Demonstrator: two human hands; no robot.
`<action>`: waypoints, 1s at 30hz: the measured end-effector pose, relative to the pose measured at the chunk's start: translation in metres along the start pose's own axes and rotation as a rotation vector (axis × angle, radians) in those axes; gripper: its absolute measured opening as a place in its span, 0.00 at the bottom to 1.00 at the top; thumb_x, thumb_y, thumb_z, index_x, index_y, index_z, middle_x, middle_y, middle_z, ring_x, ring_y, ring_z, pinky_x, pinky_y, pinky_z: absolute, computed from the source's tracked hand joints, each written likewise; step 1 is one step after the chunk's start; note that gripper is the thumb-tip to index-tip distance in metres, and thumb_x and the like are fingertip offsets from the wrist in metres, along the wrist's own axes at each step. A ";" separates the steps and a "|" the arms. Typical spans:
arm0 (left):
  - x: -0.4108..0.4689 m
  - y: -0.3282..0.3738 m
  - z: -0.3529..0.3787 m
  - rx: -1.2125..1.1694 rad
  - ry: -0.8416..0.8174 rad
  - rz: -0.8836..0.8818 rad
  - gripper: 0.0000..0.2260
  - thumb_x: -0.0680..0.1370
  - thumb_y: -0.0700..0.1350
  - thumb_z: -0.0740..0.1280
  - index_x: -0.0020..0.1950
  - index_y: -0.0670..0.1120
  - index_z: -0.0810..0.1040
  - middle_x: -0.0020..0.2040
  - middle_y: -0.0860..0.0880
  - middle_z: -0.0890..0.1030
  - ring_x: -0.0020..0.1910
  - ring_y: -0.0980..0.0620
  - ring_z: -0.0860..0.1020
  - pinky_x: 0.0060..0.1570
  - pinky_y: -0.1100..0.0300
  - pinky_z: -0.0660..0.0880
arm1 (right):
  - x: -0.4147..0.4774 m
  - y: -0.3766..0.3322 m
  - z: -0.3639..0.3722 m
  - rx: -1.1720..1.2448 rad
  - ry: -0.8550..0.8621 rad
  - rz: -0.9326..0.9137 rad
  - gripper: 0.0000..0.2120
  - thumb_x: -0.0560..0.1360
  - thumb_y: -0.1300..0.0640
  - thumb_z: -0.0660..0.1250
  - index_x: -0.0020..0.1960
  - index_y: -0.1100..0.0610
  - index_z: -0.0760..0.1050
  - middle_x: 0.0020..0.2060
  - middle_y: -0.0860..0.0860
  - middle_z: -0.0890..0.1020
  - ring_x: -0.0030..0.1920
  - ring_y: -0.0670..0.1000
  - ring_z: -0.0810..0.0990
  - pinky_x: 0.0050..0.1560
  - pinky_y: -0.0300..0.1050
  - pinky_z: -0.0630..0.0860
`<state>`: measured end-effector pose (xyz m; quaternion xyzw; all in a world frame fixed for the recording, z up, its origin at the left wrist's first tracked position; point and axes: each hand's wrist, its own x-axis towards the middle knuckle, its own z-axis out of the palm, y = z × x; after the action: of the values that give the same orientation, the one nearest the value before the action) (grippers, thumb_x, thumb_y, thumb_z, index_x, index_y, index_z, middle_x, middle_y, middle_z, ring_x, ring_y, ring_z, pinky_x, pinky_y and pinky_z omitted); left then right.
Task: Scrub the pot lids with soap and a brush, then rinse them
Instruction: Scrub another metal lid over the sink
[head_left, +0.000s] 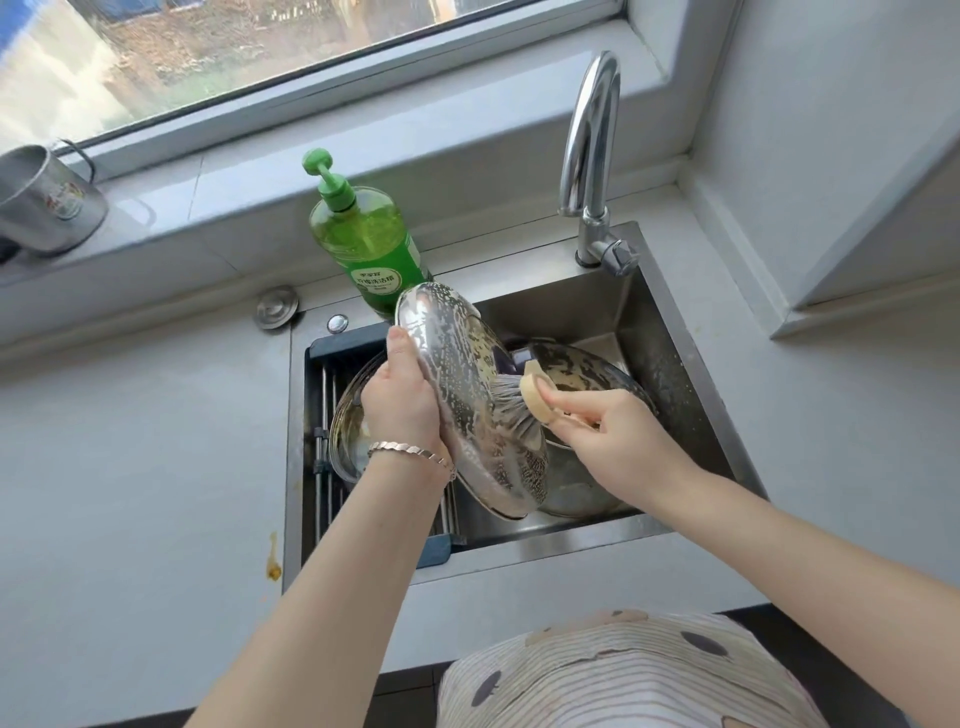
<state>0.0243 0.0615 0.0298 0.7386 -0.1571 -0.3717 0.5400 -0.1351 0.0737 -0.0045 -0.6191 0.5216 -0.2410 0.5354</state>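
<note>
- The pale counter wraps the sink on the left, front and right, with its widest stretch on the left. A small orange stain sits near the sink's front left corner.
- The steel sink is a deep box. Its right wall and back right corner show as speckled steel below the faucet.
- A soapy pot lid stands on edge over the middle of the sink, tilted. Its top rim is near the base of the soap bottle and its lower rim is close to the front wall; I cannot tell whether it touches.
- A pot lies low in the sink behind the lid, on the right.
- A second lid rests on the rack along the sink's left edge, partly hidden by the wrist.
- The left hand grips the soapy lid's left rim, thumb on the edge and fingers out of sight behind.
- The right hand pinches the wooden back of the brush, whose bristles are splayed against the lid's face.
- A metal cup stands on the window ledge, far left.
</note>
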 end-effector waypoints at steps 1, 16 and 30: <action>-0.002 -0.004 0.000 -0.003 -0.025 -0.007 0.18 0.79 0.55 0.59 0.34 0.46 0.72 0.32 0.50 0.77 0.34 0.51 0.77 0.42 0.56 0.77 | 0.001 -0.006 0.002 -0.021 0.018 -0.028 0.17 0.79 0.59 0.62 0.66 0.48 0.72 0.61 0.45 0.78 0.62 0.44 0.74 0.64 0.40 0.69; -0.009 -0.014 -0.010 0.158 -0.130 0.017 0.20 0.79 0.55 0.60 0.32 0.44 0.69 0.33 0.45 0.73 0.36 0.46 0.74 0.41 0.53 0.74 | 0.022 -0.011 -0.009 -0.125 -0.054 0.056 0.16 0.79 0.58 0.59 0.66 0.50 0.72 0.25 0.27 0.73 0.33 0.30 0.75 0.40 0.26 0.69; -0.003 -0.016 -0.034 0.004 -0.148 -0.077 0.19 0.78 0.57 0.61 0.37 0.44 0.77 0.39 0.44 0.81 0.45 0.39 0.81 0.54 0.42 0.76 | 0.035 0.030 -0.029 -0.218 0.019 0.186 0.15 0.78 0.53 0.62 0.64 0.51 0.75 0.30 0.42 0.74 0.32 0.43 0.71 0.36 0.35 0.66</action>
<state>0.0438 0.0920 0.0213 0.7157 -0.1690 -0.4454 0.5106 -0.1597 0.0332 -0.0322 -0.6202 0.6049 -0.1381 0.4800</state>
